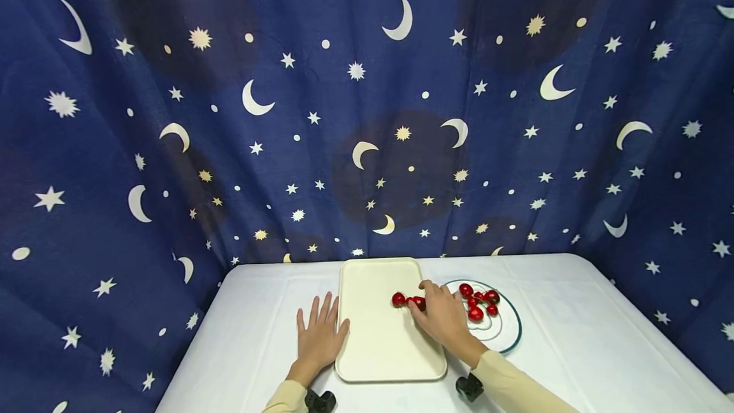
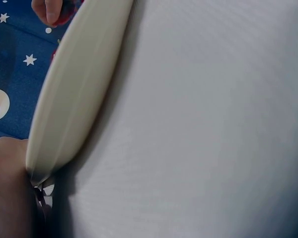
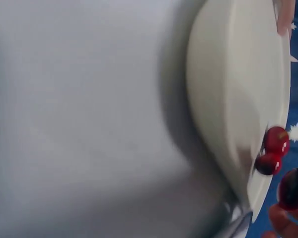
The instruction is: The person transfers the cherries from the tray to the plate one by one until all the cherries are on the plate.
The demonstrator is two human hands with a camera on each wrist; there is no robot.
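Observation:
My right hand [image 1: 444, 316] reaches over the right side of a cream tray [image 1: 373, 349], pinching a dark red cherry [image 3: 292, 189] between thumb and fingers. Two more cherries [image 3: 276, 141] sit close together on the tray, just beyond those fingertips; in the head view a cherry [image 1: 398, 299] shows left of the hand. Palm down on the white cloth, my left hand [image 1: 319, 338] has its fingers spread, with the thumb at the tray's left rim. To the right, a clear plate [image 1: 510, 336] with a teal rim holds several cherries [image 1: 475, 313], partly hidden behind the right hand.
A white cloth [image 1: 573, 336] covers the table beneath the tray and plate. Behind the table's far edge hangs a dark blue curtain [image 1: 321, 196] with moons and stars. Black wrist devices [image 1: 470, 387] sit below both hands.

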